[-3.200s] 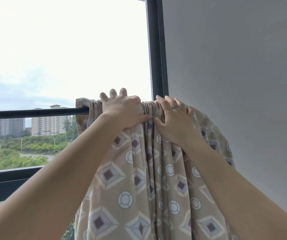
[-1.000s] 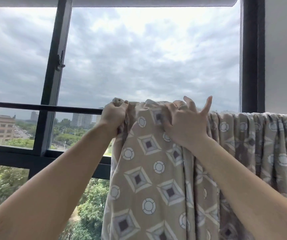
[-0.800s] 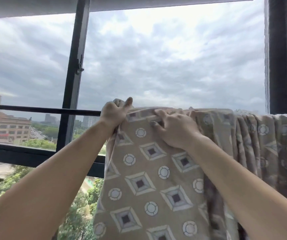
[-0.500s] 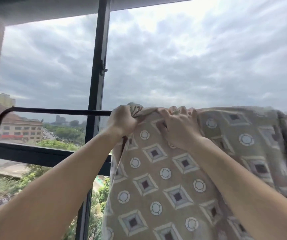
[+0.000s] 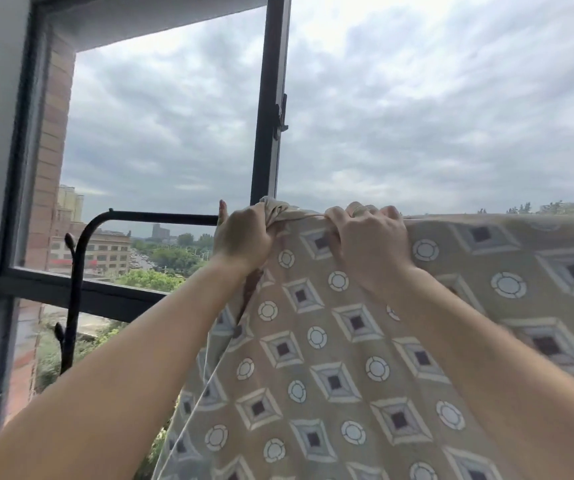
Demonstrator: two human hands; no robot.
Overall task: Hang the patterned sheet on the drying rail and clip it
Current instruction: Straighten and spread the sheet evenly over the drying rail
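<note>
The beige patterned sheet point(image 5: 330, 341), printed with diamonds and circles, hangs over the black drying rail point(image 5: 161, 217) and spreads off to the right. My left hand point(image 5: 244, 237) grips the sheet's bunched left corner on top of the rail. Just to its right, my right hand point(image 5: 370, 242) holds the sheet's top edge with curled fingers. Under the cloth the rail is hidden; only its bare left stretch shows. No clip is in view.
The rail's left end curves down into a black stand point(image 5: 74, 289) with small hooks. Behind it are a dark window frame point(image 5: 271, 98) with a latch, a brick wall point(image 5: 50, 133) at the left, and buildings and trees far below.
Both hands have slid left along the rail with the sheet's edge, spreading the cloth flatter. The view has swung left, bringing the rail's curved end and the brick wall into sight.
</note>
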